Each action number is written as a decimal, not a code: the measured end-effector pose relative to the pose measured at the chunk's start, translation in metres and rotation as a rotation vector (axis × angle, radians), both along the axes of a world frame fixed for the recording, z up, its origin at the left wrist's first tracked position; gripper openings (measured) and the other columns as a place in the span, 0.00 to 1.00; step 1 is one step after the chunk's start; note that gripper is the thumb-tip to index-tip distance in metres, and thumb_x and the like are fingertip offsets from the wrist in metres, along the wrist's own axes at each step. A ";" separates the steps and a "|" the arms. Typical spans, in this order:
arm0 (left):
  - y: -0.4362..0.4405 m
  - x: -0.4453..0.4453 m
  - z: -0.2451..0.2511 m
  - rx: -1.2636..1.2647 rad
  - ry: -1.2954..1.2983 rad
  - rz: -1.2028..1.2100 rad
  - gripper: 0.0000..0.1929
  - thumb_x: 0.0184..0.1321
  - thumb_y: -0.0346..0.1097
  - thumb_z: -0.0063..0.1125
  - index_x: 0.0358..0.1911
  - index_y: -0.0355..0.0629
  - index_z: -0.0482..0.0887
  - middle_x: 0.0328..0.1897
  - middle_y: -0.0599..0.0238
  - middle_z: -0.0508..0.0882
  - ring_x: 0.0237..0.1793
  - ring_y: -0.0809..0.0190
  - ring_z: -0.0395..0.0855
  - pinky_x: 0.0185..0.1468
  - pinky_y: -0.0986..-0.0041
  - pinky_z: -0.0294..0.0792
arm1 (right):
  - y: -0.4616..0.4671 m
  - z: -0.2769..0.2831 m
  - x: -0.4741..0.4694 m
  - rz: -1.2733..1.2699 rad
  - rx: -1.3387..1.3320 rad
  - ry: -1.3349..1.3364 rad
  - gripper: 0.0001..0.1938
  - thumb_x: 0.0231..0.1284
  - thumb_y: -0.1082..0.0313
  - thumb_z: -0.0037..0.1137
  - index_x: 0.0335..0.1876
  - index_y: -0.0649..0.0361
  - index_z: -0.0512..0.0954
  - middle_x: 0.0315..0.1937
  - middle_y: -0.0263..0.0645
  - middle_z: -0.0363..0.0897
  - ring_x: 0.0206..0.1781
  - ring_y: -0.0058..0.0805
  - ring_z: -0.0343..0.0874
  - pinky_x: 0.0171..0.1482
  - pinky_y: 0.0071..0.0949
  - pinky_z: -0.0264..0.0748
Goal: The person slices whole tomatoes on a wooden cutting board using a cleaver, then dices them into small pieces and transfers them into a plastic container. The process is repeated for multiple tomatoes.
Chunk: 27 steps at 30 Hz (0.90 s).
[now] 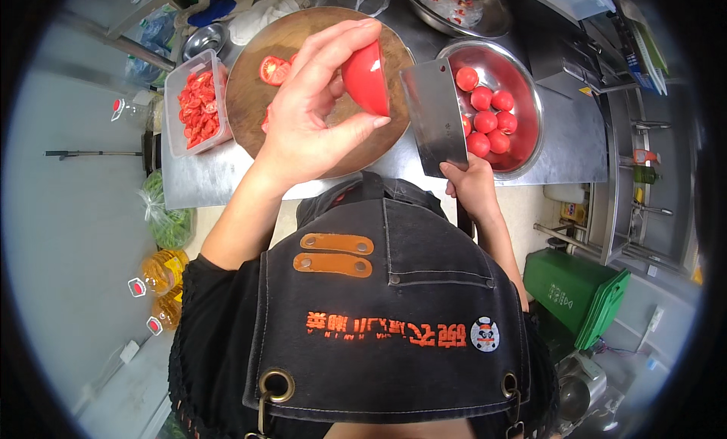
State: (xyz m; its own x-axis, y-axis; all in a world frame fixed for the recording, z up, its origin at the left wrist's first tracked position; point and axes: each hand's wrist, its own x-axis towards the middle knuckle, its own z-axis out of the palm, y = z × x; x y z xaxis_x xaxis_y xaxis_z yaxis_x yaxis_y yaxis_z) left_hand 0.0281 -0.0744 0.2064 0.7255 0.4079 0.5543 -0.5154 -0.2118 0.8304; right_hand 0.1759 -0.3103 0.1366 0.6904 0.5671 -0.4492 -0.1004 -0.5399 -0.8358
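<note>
Between the thumb and fingers of my left hand [309, 109] is a tomato half [366, 78], raised above a round wooden chopping board [250, 121]. Cut tomato pieces [275, 71] lie on the board, some partly hidden behind that hand. My right hand [474, 183] grips the handle of a Chinese cleaver [434, 118]. Its broad blade stands between the board and a steel bowl [531, 149], overlapping the bowl's near rim. Several whole tomatoes [485, 122] rest in the bowl. Left of the board, a clear plastic container [184, 146] holds chopped tomato [199, 106].
Behind the tomato bowl, another steel basin [500, 24] holds a plastic bag with red scraps. A small metal bowl [205, 41] and a white cloth [264, 16] sit at the back left. Oil bottles [164, 271] and bagged greens [170, 212] are at lower left; a green bin [573, 297] stands right.
</note>
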 end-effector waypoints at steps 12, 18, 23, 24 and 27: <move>0.014 0.019 -0.069 -0.708 0.254 -0.156 0.36 0.58 0.27 0.64 0.69 0.36 0.60 0.59 0.57 0.74 0.59 0.57 0.78 0.65 0.65 0.72 | -0.016 -0.002 0.002 0.013 -0.029 -0.033 0.06 0.61 0.74 0.59 0.39 0.69 0.78 0.21 0.32 0.75 0.19 0.18 0.71 0.22 0.22 0.66; 0.021 0.046 -0.166 -0.818 0.882 0.223 0.27 0.68 0.41 0.55 0.64 0.32 0.64 0.54 0.47 0.76 0.53 0.51 0.80 0.59 0.62 0.75 | 0.021 -0.006 0.020 0.401 -0.184 -0.613 0.12 0.63 0.66 0.54 0.38 0.70 0.76 0.24 0.54 0.79 0.27 0.47 0.79 0.33 0.42 0.75; 0.028 0.037 -0.198 0.165 0.899 0.608 0.28 0.67 0.47 0.54 0.64 0.34 0.66 0.57 0.36 0.73 0.57 0.36 0.75 0.63 0.54 0.67 | 0.082 -0.027 0.031 0.590 -0.276 -0.797 0.11 0.63 0.67 0.47 0.40 0.69 0.75 0.29 0.62 0.80 0.38 0.60 0.81 0.43 0.54 0.77; 0.028 0.032 -0.201 0.092 0.856 0.602 0.29 0.67 0.47 0.55 0.64 0.35 0.66 0.58 0.36 0.73 0.58 0.37 0.75 0.63 0.55 0.67 | 0.093 -0.032 0.033 0.619 -0.257 -0.823 0.10 0.63 0.69 0.46 0.40 0.69 0.75 0.30 0.62 0.80 0.39 0.60 0.82 0.44 0.54 0.77; 0.030 0.021 -0.208 0.062 0.816 0.598 0.34 0.60 0.45 0.65 0.65 0.35 0.66 0.62 0.36 0.72 0.61 0.41 0.75 0.64 0.58 0.67 | 0.117 -0.044 0.035 0.636 -0.283 -0.830 0.13 0.66 0.64 0.48 0.39 0.70 0.73 0.31 0.63 0.80 0.38 0.63 0.80 0.44 0.55 0.75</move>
